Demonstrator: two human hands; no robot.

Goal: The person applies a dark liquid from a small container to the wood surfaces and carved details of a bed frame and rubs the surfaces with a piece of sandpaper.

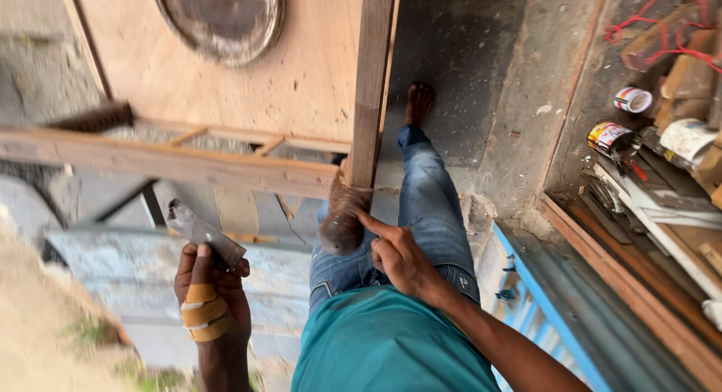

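**Two Hands at the Wooden Post**

A person looks down at their own body. A tall wooden post (370, 83) stands up from a wooden frame (165, 162). Everything here is told from that post.

The right hand (398, 256) is just below the bottom of the post. Its pointing finger sticks out and touches a small brown tub (342, 223) smeared with sticky brown stuff. The other fingers are curled in and hold nothing. The tub sits right at the foot of the post, touching it, and tips to one side.

The left hand (210, 287) is lower and well to the left of the post. It is closed around a flat grey scraper (204, 232). The blade of the scraper points up and to the left, away from the post. Some fingers of this hand are wrapped in yellow tape (203, 313).

Behind the post, to its left, a big sheet of plywood (226, 83) leans up. A round, dirty pan (222, 19) rests against it. Far to the left of the post, a brush (94, 120) lies on the frame.

To the right of the post you can see a leg in blue jeans (429, 204) and a bare foot (418, 102) on the grey floor. Far to the right of the post there are two small tins (613, 136), bits of wood and some red string (654, 19).
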